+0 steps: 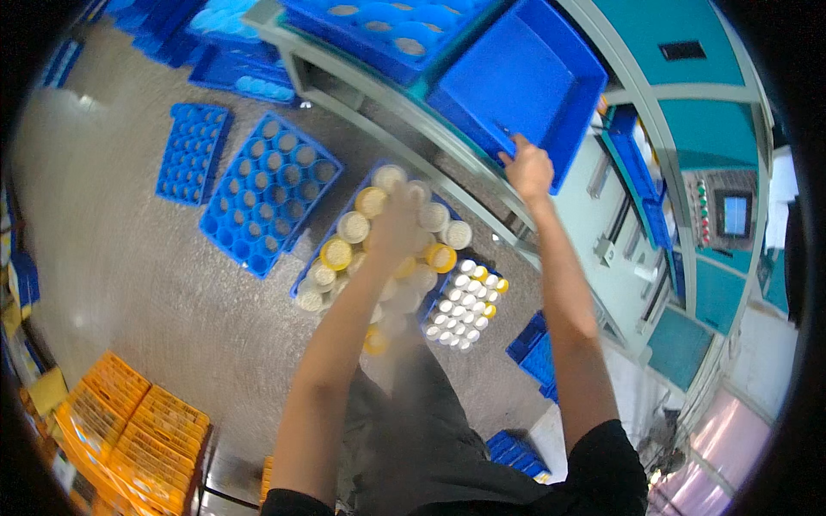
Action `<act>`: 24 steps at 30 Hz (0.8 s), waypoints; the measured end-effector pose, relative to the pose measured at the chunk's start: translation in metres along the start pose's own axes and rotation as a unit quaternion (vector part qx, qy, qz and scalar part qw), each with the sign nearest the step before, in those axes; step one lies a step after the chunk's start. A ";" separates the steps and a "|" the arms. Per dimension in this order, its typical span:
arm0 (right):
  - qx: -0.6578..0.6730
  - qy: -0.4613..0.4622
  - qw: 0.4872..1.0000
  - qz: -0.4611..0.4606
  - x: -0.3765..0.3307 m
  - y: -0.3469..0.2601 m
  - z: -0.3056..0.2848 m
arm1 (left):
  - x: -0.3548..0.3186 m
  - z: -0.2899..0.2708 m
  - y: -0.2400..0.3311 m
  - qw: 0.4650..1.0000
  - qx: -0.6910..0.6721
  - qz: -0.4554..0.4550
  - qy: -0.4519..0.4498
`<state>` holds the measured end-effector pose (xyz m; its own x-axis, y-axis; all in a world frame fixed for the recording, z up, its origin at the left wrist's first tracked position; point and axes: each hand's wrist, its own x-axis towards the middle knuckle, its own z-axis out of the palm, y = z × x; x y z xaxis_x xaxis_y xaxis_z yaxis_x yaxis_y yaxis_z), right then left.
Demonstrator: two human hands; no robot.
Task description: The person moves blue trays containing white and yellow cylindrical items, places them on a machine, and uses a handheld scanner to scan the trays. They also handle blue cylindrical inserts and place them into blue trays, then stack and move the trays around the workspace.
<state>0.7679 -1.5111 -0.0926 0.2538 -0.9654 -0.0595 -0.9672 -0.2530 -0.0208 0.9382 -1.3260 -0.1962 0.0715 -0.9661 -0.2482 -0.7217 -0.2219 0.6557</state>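
My right hand (527, 170) grips the near rim of a deep blue plastic bin (519, 76) on the workbench, with its fingers over the edge. Nothing lies in the part of the bin that shows. My left hand (397, 228) reaches down over a blue crate crowded with white and yellow round pieces with pale, speckled tops, such as a yellow-rimmed one (336, 254) and a white-rimmed one (456, 233). Motion smears this hand, so its fingers do not show clearly. Whether it touches any piece I cannot tell.
Two blue trays with round pockets (274, 185) (191, 155) lie on the floor to the left. Smaller white and yellow pieces (465, 304) stand right of the crate. Orange crates (138, 430) are stacked lower left. A machine with a control panel (724, 215) stands right.
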 end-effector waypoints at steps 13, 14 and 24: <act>-0.048 0.062 0.981 -0.176 -0.283 -0.016 -0.101 | -0.374 -0.065 -0.166 0.914 -0.049 -0.365 0.173; -0.022 0.014 0.986 -0.166 -0.316 -0.027 -0.104 | -0.420 -0.061 -0.183 0.882 -0.021 -0.436 0.176; 0.256 -0.277 0.810 -0.449 -0.488 -0.156 -0.147 | -0.728 -0.147 0.040 0.727 -0.440 -0.224 0.478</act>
<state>0.7939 -1.0099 0.0869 0.9543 -0.1946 -0.2270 -0.2989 -0.6409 -0.7070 0.9588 -0.6507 0.1160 0.9122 -0.3289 -0.2443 0.2104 -0.1357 0.9682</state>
